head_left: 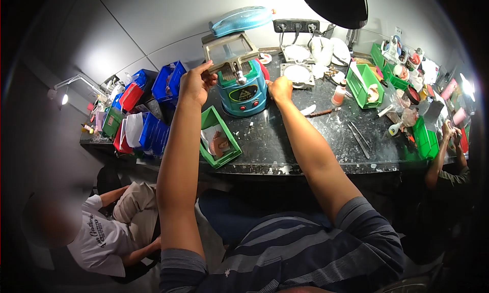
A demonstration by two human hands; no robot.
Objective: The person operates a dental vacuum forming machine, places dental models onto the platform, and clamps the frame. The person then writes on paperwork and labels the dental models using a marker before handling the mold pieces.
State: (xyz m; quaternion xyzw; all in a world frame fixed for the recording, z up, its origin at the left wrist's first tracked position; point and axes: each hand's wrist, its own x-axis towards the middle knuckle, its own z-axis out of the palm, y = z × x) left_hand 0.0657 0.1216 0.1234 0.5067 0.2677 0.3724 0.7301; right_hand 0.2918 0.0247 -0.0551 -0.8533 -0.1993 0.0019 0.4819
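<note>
My left hand (197,85) has its fingers around the metal frame (232,60) on the blue machine (242,102), toward the tabletop's (316,135) back edge; I can't tell if my right hand (279,88) grips. I guess I'm setting the frame, so next: hold steady

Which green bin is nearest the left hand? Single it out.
The green bin directly in front of the teal machine, below the left hand. The other green bins stand farther off, toward the right or far left.
</note>
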